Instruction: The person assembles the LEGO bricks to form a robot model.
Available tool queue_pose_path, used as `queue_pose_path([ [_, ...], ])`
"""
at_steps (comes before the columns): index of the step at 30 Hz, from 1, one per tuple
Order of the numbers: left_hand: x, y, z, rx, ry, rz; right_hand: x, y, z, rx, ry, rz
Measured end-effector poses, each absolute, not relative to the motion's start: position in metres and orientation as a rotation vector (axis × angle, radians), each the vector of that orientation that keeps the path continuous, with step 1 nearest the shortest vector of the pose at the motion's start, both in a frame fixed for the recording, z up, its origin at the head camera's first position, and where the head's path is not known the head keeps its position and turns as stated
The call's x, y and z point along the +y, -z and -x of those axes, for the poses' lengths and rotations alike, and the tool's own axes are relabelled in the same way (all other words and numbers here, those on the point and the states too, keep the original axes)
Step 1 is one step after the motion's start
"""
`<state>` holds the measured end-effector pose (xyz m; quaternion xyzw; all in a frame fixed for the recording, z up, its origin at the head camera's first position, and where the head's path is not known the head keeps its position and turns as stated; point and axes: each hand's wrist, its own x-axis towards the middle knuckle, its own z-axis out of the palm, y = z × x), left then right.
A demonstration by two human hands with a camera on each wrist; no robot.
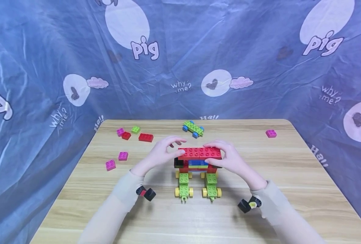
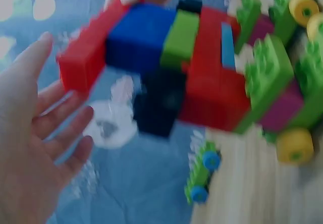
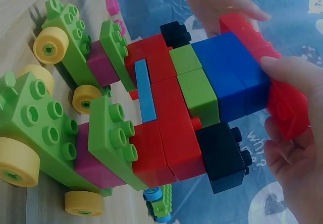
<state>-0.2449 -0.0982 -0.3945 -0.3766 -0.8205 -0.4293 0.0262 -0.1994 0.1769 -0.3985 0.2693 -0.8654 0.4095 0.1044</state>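
pinching red bricks [image 1: 195, 155], right grip [image 1: 231, 157] faces left grip [image 1: 162, 151] (spread, perhaps touching the bricks).

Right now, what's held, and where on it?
Right hand pinches the top red bricks by their right end; left hand shows no clear grip.

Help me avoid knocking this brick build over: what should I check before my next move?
1. Right hand holding the red top bricks: ok, its thumb is in front, with fingers round the other side.
2. Left hand gripping them too: not ok, its fingers are extended beside the left end.
3. Red top bricks fully pressed onto the blue bricks: cannot tell, the joint is partly hidden.
4. Yellow wheels on the tabletop: ok, they appear to rest on it.
5. Blue-wheeled green chassis out of the way: ok, it stands apart, behind.
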Motion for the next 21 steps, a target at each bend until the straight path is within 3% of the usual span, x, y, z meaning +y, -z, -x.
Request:
queue_pose_path([
  [21, -0.176, 0.468, 0.320, -2.496, 1.389, 0.417, 0.178, 0.403, 0.197, -2.563, -1.259, -0.725],
])
